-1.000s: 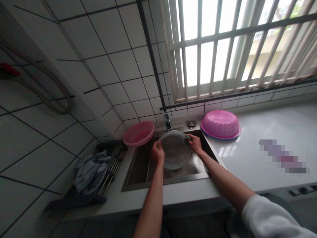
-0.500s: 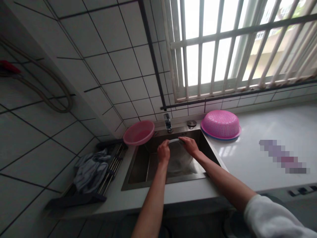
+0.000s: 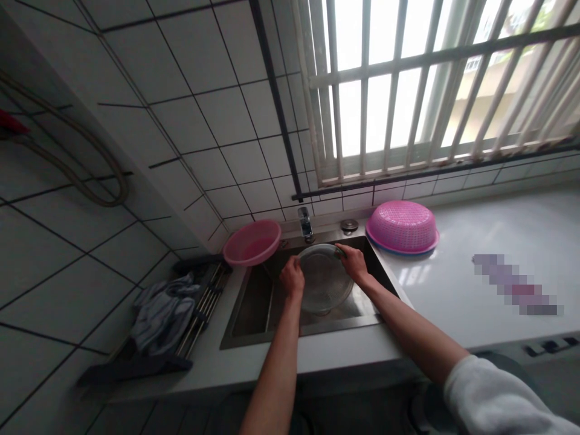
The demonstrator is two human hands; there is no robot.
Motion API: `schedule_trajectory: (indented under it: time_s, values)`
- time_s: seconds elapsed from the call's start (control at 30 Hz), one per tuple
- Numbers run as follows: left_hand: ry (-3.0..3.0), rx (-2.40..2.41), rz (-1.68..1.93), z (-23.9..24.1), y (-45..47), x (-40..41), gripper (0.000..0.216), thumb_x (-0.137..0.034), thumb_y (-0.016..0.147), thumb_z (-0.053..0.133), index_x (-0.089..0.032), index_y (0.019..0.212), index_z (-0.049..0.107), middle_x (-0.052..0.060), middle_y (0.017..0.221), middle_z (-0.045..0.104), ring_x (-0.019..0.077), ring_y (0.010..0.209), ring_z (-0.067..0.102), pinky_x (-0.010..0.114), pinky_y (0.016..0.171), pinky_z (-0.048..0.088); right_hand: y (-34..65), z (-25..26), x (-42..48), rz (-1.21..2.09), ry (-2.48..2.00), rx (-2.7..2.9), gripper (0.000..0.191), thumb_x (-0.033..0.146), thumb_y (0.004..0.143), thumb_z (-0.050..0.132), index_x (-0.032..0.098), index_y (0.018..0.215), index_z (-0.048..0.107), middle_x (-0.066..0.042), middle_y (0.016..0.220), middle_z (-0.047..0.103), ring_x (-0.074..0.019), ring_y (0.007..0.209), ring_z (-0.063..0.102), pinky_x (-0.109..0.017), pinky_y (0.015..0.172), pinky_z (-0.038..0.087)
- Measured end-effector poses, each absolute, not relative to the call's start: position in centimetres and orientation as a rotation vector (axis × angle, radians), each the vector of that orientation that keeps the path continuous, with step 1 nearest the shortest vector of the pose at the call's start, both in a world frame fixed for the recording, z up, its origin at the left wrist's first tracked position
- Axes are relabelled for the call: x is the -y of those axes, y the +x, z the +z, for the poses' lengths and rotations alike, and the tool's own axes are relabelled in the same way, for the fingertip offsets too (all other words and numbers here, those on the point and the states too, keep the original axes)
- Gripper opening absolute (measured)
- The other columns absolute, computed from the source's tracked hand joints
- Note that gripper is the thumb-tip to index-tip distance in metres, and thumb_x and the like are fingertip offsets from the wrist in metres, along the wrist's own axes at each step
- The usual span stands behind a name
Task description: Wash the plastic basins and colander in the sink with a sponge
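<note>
A clear, round, shallow dish (image 3: 322, 281), which looks like glass or plastic, is held tilted over the metal sink (image 3: 254, 302), its pale rim facing up and away from me. My left hand (image 3: 292, 277) is closed on the left side of that rim. On the upper right of the rim, my right hand (image 3: 354, 263) is closed too, with a small green edge showing by its fingers that I cannot make out. Behind the dish stands the faucet (image 3: 305, 222).
A pink basin (image 3: 254, 243) rests at the sink's left rear corner. An upturned pink strainer basket (image 3: 403, 227) stands on the white counter (image 3: 457, 241) at the right. A grey cloth (image 3: 167, 311) lies on a rack at left. Behind is a barred window (image 3: 408, 78).
The dish has turned more toward me, so its whole round face shows. My hands have moved slightly farther apart along the rim.
</note>
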State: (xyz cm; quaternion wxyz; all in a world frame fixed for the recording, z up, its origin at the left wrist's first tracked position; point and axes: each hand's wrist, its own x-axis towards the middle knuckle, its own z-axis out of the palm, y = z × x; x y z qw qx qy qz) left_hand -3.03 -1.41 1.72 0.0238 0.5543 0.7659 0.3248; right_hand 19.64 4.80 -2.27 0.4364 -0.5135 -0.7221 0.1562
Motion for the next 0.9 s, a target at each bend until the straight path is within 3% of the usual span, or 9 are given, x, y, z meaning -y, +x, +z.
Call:
schedule_trajectory:
  time_s: [0.2,0.5,0.73,0.9]
  values:
    - [2.025,-2.093,0.79,1.3,-1.3,1.5,0.028,-0.018,0.103,0.05,-0.03,0.111,0.074,0.004,0.112,0.078,0.0197,0.105,0.071,0.026,0.086,0.044,16.7,-1.7,-3.3,0.454,-1.046,2.002,0.035,0.021,0.097,0.063,0.03,0.129,0.075,-0.002,0.128,0.076,-0.0231,0.119,0.072,-0.035,0.107,0.055]
    - [1.801,-2.296,0.917,1.7,-3.6,1.5,0.023,-0.03,0.105,0.051,-0.029,0.112,0.073,0.006,0.11,0.079,0.0225,0.102,0.072,0.027,0.08,0.043,20.2,-3.0,-5.6,0.601,-1.155,1.836,0.026,0.032,0.097,0.067,0.028,0.12,0.079,-0.005,0.111,0.081,-0.0267,0.104,0.078,-0.035,0.094,0.06]
    - [2.099,-2.057,0.729,1.6,-1.1,1.7,0.03,-0.018,0.103,0.049,-0.031,0.114,0.074,0.002,0.114,0.078,0.0183,0.107,0.07,0.025,0.087,0.045,17.3,-1.6,-3.4,0.519,-1.043,2.001,0.028,0.028,0.097,0.068,0.032,0.123,0.078,-0.002,0.119,0.079,-0.0235,0.111,0.076,-0.031,0.101,0.056]
    - [2.012,-2.144,0.745,1.9,-1.9,1.9,0.027,-0.022,0.103,0.051,-0.031,0.113,0.074,0.003,0.113,0.079,0.0202,0.104,0.072,0.027,0.082,0.044,18.0,-1.8,-4.1,0.651,-1.075,1.898,0.025,0.032,0.096,0.069,0.03,0.118,0.08,-0.002,0.114,0.081,-0.0251,0.108,0.077,-0.034,0.097,0.059]
